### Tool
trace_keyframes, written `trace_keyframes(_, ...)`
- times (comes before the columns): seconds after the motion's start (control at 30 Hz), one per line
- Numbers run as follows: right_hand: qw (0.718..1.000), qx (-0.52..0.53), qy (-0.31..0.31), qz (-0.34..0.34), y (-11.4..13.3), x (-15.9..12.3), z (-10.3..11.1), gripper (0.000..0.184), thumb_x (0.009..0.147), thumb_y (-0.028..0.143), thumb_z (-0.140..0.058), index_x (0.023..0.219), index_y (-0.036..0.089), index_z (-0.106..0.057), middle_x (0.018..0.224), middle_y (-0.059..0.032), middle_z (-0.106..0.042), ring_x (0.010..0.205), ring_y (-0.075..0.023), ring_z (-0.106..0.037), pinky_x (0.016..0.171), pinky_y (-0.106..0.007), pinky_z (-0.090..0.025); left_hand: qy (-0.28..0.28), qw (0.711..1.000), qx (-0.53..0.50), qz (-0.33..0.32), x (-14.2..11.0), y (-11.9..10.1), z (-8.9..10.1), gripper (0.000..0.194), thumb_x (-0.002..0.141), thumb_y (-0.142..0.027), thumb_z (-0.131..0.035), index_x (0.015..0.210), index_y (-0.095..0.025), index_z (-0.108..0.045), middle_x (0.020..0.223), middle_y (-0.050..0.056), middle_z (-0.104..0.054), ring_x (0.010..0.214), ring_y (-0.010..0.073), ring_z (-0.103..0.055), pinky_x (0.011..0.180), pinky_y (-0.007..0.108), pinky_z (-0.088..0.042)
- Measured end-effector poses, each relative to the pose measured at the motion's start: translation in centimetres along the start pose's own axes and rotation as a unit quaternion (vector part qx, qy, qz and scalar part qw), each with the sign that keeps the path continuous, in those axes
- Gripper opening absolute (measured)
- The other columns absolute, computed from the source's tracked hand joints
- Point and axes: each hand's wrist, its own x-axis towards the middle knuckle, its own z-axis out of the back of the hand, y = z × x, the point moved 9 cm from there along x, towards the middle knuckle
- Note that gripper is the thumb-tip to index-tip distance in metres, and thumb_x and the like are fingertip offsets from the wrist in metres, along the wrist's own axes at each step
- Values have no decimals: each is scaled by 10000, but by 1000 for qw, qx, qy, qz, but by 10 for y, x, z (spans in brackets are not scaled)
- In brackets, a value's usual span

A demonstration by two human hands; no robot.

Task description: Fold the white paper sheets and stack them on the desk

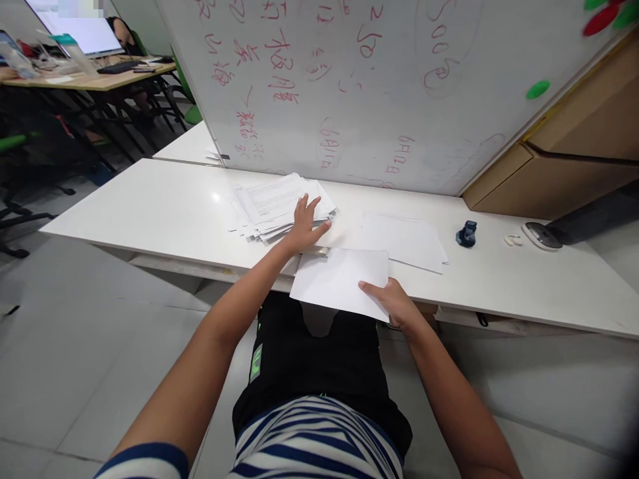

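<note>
My right hand [394, 303] grips the near right corner of a white sheet of paper [334, 276], thumb on top and fingers beneath; I cannot tell whether it is one sheet or more. The paper overhangs the table's front edge. My left hand [305, 225] has its fingers spread over the right side of an untidy stack of printed papers [269, 203]; whether it touches them I cannot tell. A small metallic object [315, 251] lies at the white paper's far edge, partly covered. To the right rests a flatter pile of blank-looking sheets [399, 239].
On the white table [164, 206] to the right are a dark blue hole punch or stapler-like object [466, 234], small white pieces [512, 241] and a computer mouse [542, 235]. A whiteboard [299, 133] stands behind, with cardboard boxes [549, 179] at right. A person [124, 36] sits at a far desk.
</note>
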Motion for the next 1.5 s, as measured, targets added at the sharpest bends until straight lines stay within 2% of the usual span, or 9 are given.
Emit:
trace_keyframes(0.27,1000,-6,8,20,8,-5,-2,482,710,404,-754,1101,136,-662,1072,-121,-724,891,-257,-710,746,-342,-581,9,993,106,-57,-1,-14,-8,762,823,-658,-521,1444,-297,-267,1602,79,-2,1443,367,158,1143,608,-39)
trace_keyframes(0.47,1000,-8,6,14,10,-7,-2,464,708,383,-753,1088,131,-667,1079,-128,-720,903,-261,-708,746,-340,-581,31,992,114,-48,0,-9,-14,772,813,-660,-537,1436,-286,-276,1599,91,-21,1439,382,158,1132,625,-46)
trace_keyframes(0.8,1000,-4,-2,22,8,-3,0,482,691,366,-763,1095,122,-666,1041,-131,-729,860,-266,-712,748,-370,-577,54,987,141,-52,4,-7,-26,698,829,-615,-519,1395,-233,-373,1595,89,-104,1449,380,111,1158,571,-17)
trace_keyframes(1.1,1000,-3,-10,12,5,-3,2,476,689,387,-770,1080,135,-672,1075,-126,-722,892,-272,-708,716,-338,-583,72,984,144,-79,8,-9,-41,611,810,-525,-583,1358,-313,-416,1577,16,-171,1460,359,58,1169,556,48)
trace_keyframes(1.27,1000,-8,-12,16,3,-1,3,465,687,391,-770,1070,143,-677,1065,-121,-725,879,-272,-709,717,-342,-584,89,984,139,-60,9,-1,-42,636,803,-578,-565,1363,-321,-403,1585,4,-154,1459,359,79,1167,574,7)
trace_keyframes(1.4,1000,-6,-10,26,2,0,3,478,690,400,-767,1084,146,-675,1066,-115,-725,874,-269,-709,747,-362,-582,109,982,145,-47,8,1,-40,659,811,-610,-521,1366,-271,-414,1587,51,-162,1456,371,91,1154,599,-48)
trace_keyframes(1.5,999,-6,-14,30,3,0,3,471,691,390,-765,1079,138,-677,1047,-117,-731,872,-270,-710,745,-364,-581,98,984,144,-42,7,-1,-33,656,823,-604,-504,1371,-253,-422,1581,71,-178,1456,371,88,1156,599,-67)
